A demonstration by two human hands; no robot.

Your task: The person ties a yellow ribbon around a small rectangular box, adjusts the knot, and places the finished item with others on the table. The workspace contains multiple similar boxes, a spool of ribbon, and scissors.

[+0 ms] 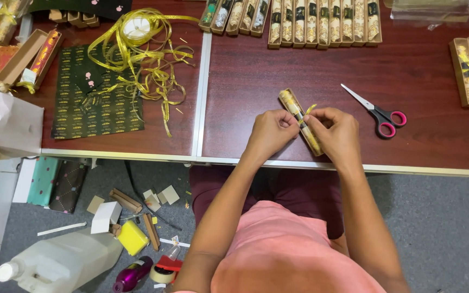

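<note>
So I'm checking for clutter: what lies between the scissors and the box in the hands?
In the head view, only bare dark red table lies between the scissors and the box that both hands hold.

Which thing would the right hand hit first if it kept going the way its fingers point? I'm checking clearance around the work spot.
The right hand points left, toward the left hand. It would first meet the narrow box both hands hold, then probably the left hand just beyond.

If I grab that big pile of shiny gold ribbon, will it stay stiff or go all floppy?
Probably floppy: the tangled gold ribbon lies in loose loops and curls on the dark red table. It looks thin, so likely very light. Strands may trail and snag, since they cross each other.
</note>
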